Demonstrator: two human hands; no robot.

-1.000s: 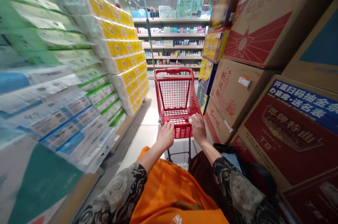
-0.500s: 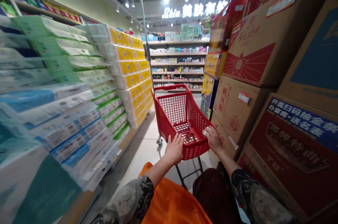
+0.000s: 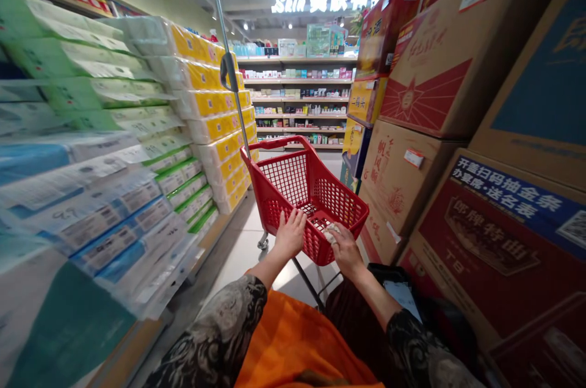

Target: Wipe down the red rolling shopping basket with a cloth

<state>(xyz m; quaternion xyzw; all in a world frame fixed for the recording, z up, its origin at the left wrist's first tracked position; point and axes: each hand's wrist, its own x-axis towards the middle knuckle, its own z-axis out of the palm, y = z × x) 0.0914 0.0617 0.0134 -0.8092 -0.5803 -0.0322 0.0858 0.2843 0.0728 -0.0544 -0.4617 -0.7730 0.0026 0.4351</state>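
In front of me stands a red plastic shopping cart (image 3: pixel 274 205) with a lattice basket and a tall metal pole at its far left corner. My left hand (image 3: pixel 290 234) rests on the near rim, fingers stretched out and holding nothing. A crumpled whitish cloth (image 3: pixel 331 233) is bunched in my right hand (image 3: pixel 347 252), which presses it on the near rim farther right. Part of the cloth is hidden under the fingers.
Packs of tissue paper (image 3: pixel 208 110) are piled along the left side. Large cardboard cartons (image 3: pixel 412 186) rise close on the right. Shelves of small boxed goods (image 3: pixel 297 80) stand at the far end. A phone-like screen (image 3: pixel 403 296) shows beside my right forearm.
My right hand has slid left along the near rim with the cloth, closer to my left hand. The whole view has shifted, so the cart appears a little farther left.
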